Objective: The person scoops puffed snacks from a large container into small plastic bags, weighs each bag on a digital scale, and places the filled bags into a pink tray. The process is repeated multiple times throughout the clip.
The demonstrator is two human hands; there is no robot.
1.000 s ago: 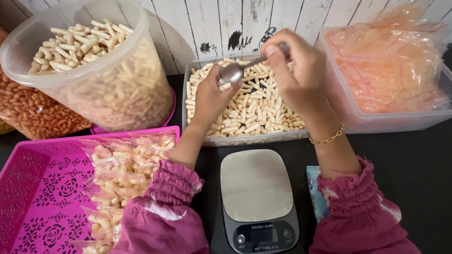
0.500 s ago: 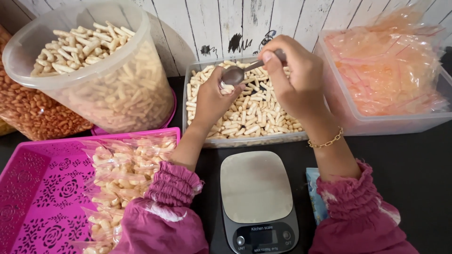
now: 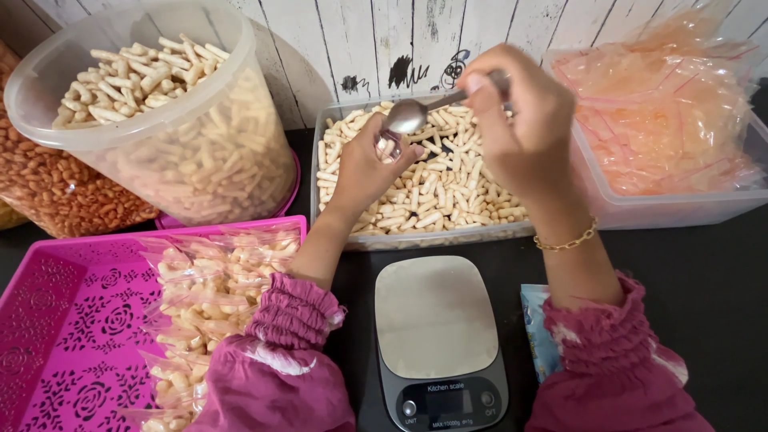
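My left hand (image 3: 364,172) hovers over a clear rectangular tray (image 3: 432,236) of pale snack sticks, its fingers pinching a small clear bag (image 3: 390,146). My right hand (image 3: 520,120) grips the handle of a metal spoon (image 3: 408,114). The spoon's bowl sits just above the bag, by my left fingertips. A gold bracelet hangs on my right wrist. Both arms wear pink sleeves.
A digital kitchen scale (image 3: 436,320) with a bare plate lies near me. A pink perforated tray (image 3: 56,320) holds several filled bags (image 3: 208,288). At the back left stands a big tub of sticks (image 3: 168,136) beside a nut container (image 3: 56,192), and at the right a bin of empty bags (image 3: 664,120).
The spoon and my right hand have shifted slightly to the right and up. My left hand stays over the tray with the bag.
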